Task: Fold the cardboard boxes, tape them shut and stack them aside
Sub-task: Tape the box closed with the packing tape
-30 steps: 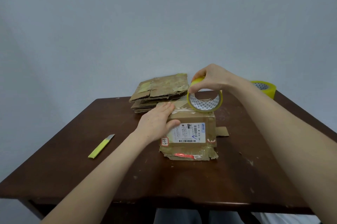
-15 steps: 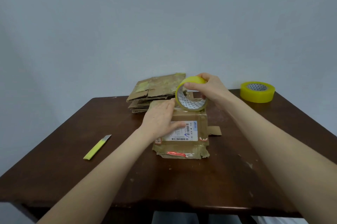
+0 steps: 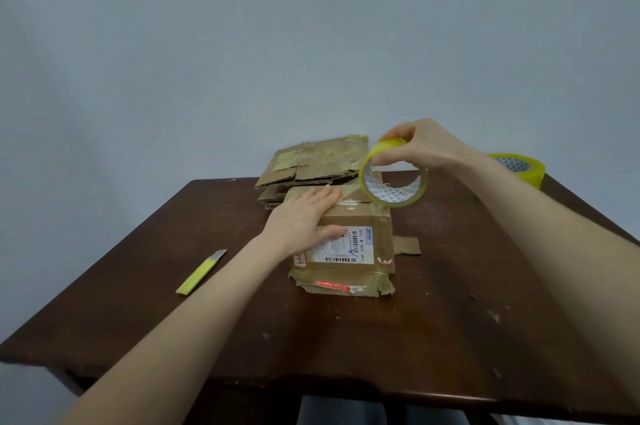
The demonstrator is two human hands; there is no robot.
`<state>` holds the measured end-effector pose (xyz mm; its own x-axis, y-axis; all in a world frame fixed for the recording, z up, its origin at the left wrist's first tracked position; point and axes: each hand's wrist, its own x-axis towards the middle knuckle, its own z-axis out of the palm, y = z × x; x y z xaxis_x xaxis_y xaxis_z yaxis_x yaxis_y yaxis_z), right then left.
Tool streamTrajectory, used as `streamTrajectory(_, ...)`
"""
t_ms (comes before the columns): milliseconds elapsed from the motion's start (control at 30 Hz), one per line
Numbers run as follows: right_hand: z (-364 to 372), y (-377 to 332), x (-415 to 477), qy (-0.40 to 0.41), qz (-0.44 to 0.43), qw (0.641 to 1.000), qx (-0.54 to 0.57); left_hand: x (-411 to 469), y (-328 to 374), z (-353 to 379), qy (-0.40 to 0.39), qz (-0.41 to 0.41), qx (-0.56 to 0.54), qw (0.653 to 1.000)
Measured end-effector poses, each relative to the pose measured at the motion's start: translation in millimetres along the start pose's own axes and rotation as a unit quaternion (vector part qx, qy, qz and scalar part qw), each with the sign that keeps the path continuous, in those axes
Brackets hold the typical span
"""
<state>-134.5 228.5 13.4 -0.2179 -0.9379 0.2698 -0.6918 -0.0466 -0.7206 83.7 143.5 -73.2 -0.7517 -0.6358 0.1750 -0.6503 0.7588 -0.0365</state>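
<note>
Fingers (image 3: 388, 156) of the right hand (image 3: 424, 147) pinch the top rim of a yellow tape roll (image 3: 393, 179), closed around it and holding it upright just above the far right corner of the cardboard box (image 3: 346, 244). A strip of clear tape (image 3: 348, 194) appears to run from the roll across the top of the box toward the left hand (image 3: 301, 220), which lies flat and spread on the box's top left part, thumb down over the near face beside the shipping label (image 3: 341, 246); it grips nothing and only presses. The box stands on the worktop (image 3: 450, 303), folded up, with a loose flap (image 3: 407, 245) jutting from its right side and ragged flaps spread at its base. Behind the box lies a stack of flattened cartons (image 3: 311, 168); to the left of the box a yellow utility knife (image 3: 201, 272) rests on the wood, well apart, and far to the right of the box sits a second tape roll (image 3: 519, 168). By my judgement the taping step is in hand: the top seam is being covered. The next move likely calls for drawing the roll on past the right edge and down the side while the left hand pins the strip, then cutting it, probably with the knife.
</note>
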Motion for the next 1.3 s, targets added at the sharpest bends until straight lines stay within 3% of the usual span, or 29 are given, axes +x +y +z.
streamTrajectory(367, -16, 11, -4, -0.049, 0.028, 0.997, -0.043, -3, 0, 2, 0.001, -0.028, 0.009, 1.000)
streamTrajectory(633, 2, 17, -7, 0.008, 0.006, 0.999, 0.030, -7, -10, -12, -0.048, -0.112, -0.056, 0.991)
streamTrajectory(733, 4, 18, -7, 0.009, 0.009, 0.999, 0.045, 3, 9, -12, -0.047, -0.084, 0.038, 0.995)
streamTrajectory(867, 2, 24, -8, 0.010, 0.014, 0.998, 0.053, 19, 41, -5, -0.021, -0.026, -0.004, 0.999)
streamTrajectory(1100, 10, 49, -24, 0.080, 0.060, 0.974, 0.202, 18, 43, -3, -0.047, -0.031, 0.026, 0.998)
streamTrajectory(1300, 8, 45, -25, 0.087, 0.025, 0.983, 0.157, 16, 42, -4, -0.055, -0.030, 0.032, 0.998)
